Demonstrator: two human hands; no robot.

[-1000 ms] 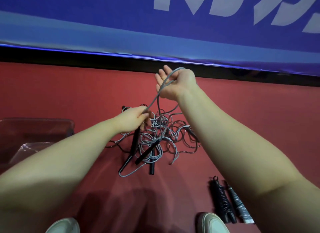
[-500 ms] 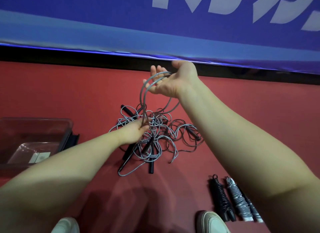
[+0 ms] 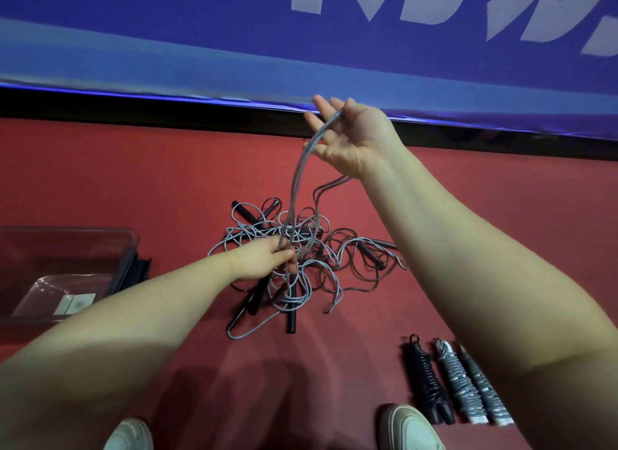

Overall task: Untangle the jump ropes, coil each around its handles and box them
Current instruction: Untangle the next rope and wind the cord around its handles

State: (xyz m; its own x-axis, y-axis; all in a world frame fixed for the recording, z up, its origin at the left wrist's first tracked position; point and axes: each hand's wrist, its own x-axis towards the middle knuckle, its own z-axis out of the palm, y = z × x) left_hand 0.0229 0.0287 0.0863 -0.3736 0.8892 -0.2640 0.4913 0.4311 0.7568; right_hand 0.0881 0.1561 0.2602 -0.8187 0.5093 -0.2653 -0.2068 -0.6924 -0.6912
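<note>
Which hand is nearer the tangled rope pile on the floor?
Left. The left hand is down at the tangled rope pile, gripping the grey rope there. The right hand is held well above it, the rope's loop draped over its straight fingers.

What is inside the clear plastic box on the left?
Inside the clear plastic box only two small white labels show; no coiled ropes. The left forearm hides its near edge.

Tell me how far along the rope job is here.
Done: three coiled ropes lie side by side. In hand: the right hand holds up a grey rope loop while the left hand grips it at the tangle. Left: the tangle holds several ropes, and no rope shows in the clear box.
</note>
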